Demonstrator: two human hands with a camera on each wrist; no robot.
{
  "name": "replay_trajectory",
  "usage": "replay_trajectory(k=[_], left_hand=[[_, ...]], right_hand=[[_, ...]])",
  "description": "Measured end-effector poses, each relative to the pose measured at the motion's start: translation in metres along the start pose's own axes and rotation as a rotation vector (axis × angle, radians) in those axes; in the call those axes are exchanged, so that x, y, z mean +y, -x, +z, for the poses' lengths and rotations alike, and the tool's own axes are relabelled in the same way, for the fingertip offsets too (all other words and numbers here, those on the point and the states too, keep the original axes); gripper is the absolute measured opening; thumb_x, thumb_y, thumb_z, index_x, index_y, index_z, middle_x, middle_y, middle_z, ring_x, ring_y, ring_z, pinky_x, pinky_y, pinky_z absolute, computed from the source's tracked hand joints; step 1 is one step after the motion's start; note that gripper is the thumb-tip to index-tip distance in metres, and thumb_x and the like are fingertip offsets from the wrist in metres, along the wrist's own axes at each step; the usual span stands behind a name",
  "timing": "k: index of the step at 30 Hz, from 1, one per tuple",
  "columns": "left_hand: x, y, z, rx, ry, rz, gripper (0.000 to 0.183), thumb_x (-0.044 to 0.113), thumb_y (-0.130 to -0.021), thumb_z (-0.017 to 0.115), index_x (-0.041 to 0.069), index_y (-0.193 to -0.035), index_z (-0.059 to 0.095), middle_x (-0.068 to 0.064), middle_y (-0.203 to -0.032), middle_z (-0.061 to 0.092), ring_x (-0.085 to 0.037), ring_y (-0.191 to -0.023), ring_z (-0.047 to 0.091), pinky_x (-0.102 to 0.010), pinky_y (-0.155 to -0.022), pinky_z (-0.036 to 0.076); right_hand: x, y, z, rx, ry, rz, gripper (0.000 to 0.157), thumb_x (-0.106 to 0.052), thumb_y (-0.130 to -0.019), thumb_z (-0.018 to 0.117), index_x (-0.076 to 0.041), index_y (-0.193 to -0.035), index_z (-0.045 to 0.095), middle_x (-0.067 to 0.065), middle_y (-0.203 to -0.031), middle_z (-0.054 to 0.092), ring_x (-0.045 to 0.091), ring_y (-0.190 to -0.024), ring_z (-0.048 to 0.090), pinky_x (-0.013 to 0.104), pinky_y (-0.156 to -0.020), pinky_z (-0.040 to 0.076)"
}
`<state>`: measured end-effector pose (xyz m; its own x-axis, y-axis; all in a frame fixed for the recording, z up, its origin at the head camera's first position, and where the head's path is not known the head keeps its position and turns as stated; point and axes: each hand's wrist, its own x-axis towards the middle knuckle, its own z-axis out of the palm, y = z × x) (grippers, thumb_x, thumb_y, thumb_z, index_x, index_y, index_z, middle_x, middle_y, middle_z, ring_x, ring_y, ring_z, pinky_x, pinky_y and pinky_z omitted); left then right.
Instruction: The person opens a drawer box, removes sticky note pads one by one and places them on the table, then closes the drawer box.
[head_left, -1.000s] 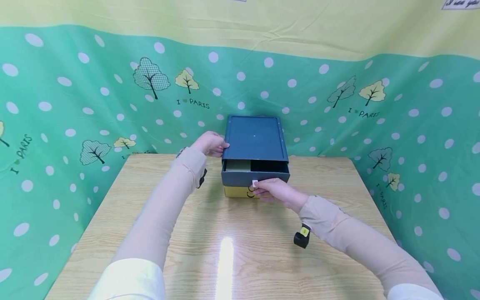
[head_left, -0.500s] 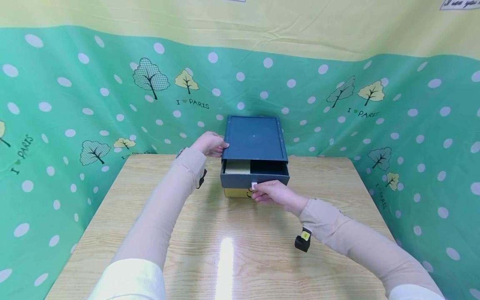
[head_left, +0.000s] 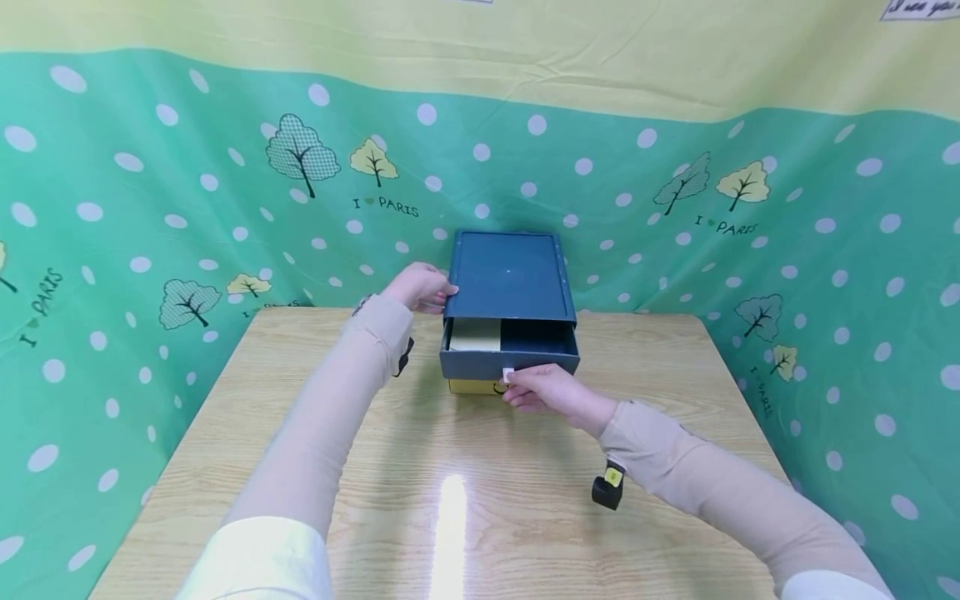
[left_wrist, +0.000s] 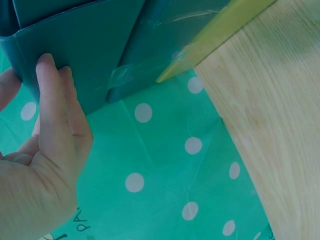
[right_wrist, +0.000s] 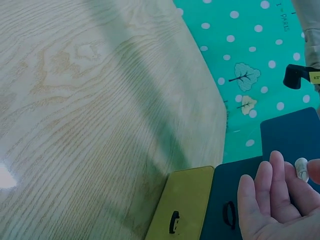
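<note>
A dark blue drawer cabinet (head_left: 510,275) stands at the back of the table, its top drawer (head_left: 472,364) partly pulled out. Inside that drawer, a pale, flat thing (head_left: 475,335) lies on the left. My right hand (head_left: 551,390) pinches the white pull tab (right_wrist: 301,169) on the drawer front between thumb and forefinger; its other fingers are extended. My left hand (head_left: 420,287) rests against the cabinet's left side. In the left wrist view, straight fingers (left_wrist: 52,100) press the side panel (left_wrist: 90,55), with the thumb at the edge.
Below the top drawer, the right wrist view shows a dark blue front with a black loop (right_wrist: 229,214) and a yellow front (right_wrist: 187,195) with another. Wooden tabletop (head_left: 390,500) extends toward me. A green dotted cloth (head_left: 225,167) hangs behind and at both sides.
The top drawer has slid slightly farther out toward me, along with my right hand on its tab. More of the pale thing inside shows. My left hand has stayed in place.
</note>
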<state>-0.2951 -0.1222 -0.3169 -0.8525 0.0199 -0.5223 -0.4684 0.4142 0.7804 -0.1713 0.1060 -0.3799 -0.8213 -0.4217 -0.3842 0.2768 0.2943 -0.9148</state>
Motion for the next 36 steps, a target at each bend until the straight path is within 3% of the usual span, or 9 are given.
replay_trajectory(k=[11, 16, 24, 32, 36], left_hand=[[0.0006, 0.0027, 0.0007, 0.004, 0.018, -0.002, 0.056, 0.006, -0.092, 0.059, 0.006, -0.143, 0.035, -0.017, -0.133, 0.051, -0.028, -0.123, 0.052, -0.033, -0.097, 0.051], [0.0011, 0.0019, 0.0007, 0.004, 0.005, -0.002, 0.057, 0.007, -0.093, 0.058, 0.006, -0.144, 0.034, -0.017, -0.134, 0.050, -0.028, -0.123, 0.052, -0.032, -0.096, 0.051], [0.0002, 0.0007, 0.0007, 0.002, 0.008, -0.002, 0.057, 0.006, -0.092, 0.059, 0.007, -0.144, 0.034, -0.016, -0.132, 0.051, -0.028, -0.122, 0.053, -0.033, -0.096, 0.051], [0.0007, 0.0008, 0.0012, 0.012, -0.005, 0.000, 0.056, 0.007, -0.093, 0.059, 0.006, -0.143, 0.034, -0.016, -0.132, 0.052, -0.028, -0.121, 0.053, -0.033, -0.095, 0.052], [0.0015, 0.0010, 0.0014, 0.014, 0.001, -0.004, 0.057, 0.008, -0.093, 0.058, 0.006, -0.144, 0.033, -0.016, -0.133, 0.051, -0.028, -0.121, 0.053, -0.033, -0.095, 0.051]], right_hand=[[0.0032, 0.0046, 0.0031, -0.008, -0.025, -0.001, 0.037, -0.019, -0.098, 0.049, 0.010, -0.118, 0.058, -0.001, -0.084, 0.068, 0.007, -0.076, 0.063, 0.036, -0.092, 0.053], [0.0053, 0.0054, 0.0048, -0.011, -0.055, 0.005, 0.037, -0.019, -0.099, 0.049, 0.011, -0.120, 0.057, 0.000, -0.085, 0.069, 0.007, -0.076, 0.064, 0.043, -0.097, 0.049], [0.0082, 0.0067, 0.0060, -0.021, -0.116, 0.018, 0.037, -0.017, -0.099, 0.049, 0.012, -0.119, 0.056, -0.001, -0.082, 0.069, 0.006, -0.074, 0.064, 0.029, -0.085, 0.056], [0.0084, 0.0082, 0.0074, -0.025, -0.165, 0.040, 0.036, -0.018, -0.099, 0.049, 0.011, -0.119, 0.057, -0.003, -0.081, 0.068, 0.007, -0.075, 0.065, 0.044, -0.100, 0.047], [0.0079, 0.0084, 0.0085, -0.014, -0.198, 0.050, 0.034, -0.017, -0.099, 0.049, 0.010, -0.118, 0.058, -0.003, -0.081, 0.069, 0.007, -0.075, 0.065, 0.038, -0.095, 0.051]])
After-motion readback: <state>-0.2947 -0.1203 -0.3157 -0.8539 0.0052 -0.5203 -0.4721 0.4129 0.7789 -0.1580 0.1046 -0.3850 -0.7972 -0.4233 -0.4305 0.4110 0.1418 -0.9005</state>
